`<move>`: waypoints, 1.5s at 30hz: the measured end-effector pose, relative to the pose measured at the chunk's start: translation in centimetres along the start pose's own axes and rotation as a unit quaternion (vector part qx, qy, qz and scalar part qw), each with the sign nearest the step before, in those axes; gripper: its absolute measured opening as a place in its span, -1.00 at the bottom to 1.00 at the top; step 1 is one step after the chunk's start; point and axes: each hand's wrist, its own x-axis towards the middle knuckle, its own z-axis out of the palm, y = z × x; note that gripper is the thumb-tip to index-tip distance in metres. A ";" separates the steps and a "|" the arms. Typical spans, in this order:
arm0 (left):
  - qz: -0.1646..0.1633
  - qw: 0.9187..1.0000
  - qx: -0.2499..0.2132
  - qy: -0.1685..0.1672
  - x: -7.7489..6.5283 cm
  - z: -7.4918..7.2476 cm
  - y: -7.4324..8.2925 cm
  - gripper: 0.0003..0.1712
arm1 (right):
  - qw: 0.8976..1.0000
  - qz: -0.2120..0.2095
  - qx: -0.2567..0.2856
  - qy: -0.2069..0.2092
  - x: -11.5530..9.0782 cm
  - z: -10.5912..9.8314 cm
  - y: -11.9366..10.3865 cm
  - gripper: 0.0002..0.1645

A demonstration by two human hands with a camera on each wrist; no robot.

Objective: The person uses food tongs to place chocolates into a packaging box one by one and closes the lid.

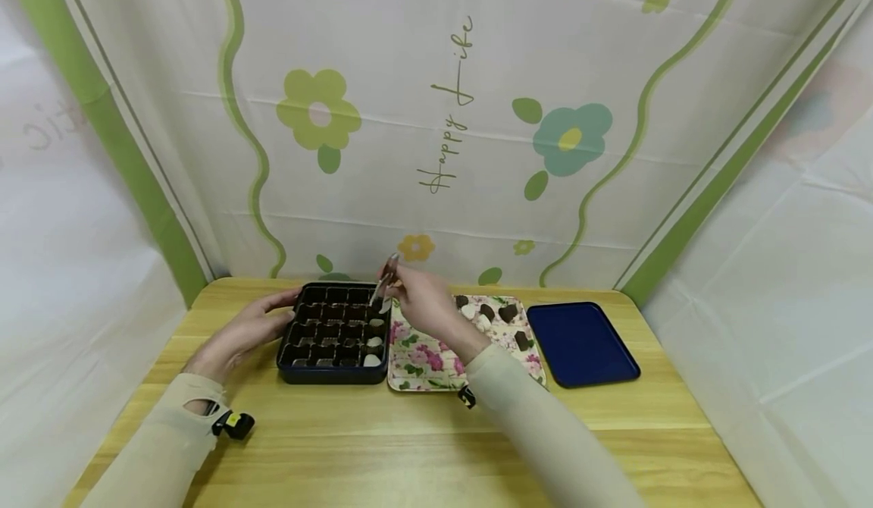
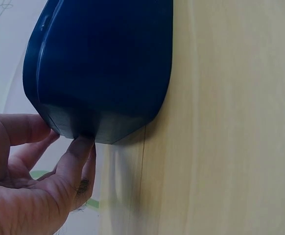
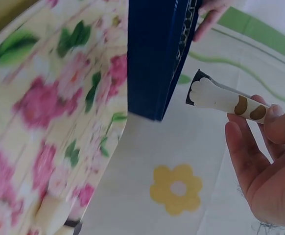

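Note:
My left hand rests its fingertips against the left side of a dark blue box with a black compartment insert. In the left wrist view the fingers touch the box's wall. White chocolates sit in the near cells of its right-hand column; most other cells show only dark insert. My right hand pinches paw-shaped tongs, white with brown spots, above the box's right back part. Something dark shows at the tongs' tip; whether it is a chocolate or the other arm, I cannot tell.
A floral tray stands right beside the box. Several dark and white chocolates lie on it, partly behind the right forearm. Farther right lies a flat dark blue lid. A printed curtain rises behind the wooden table.

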 end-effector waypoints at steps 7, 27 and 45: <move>0.002 1.000 -0.026 -0.009 0.0 0.0 0.1 -0.27 | 1.000 -0.015 -0.023 -0.008 1.7 2.2 -1.6 -0.75; -0.002 0.999 -0.032 -0.009 -0.2 0.1 0.2 -0.27 | 0.998 -0.028 -0.015 -0.056 2.4 5.1 -1.6 -0.69; 0.003 1.000 -0.010 -0.012 -0.3 0.1 0.1 -0.28 | 0.992 0.017 0.121 -0.039 0.6 1.3 2.3 -0.68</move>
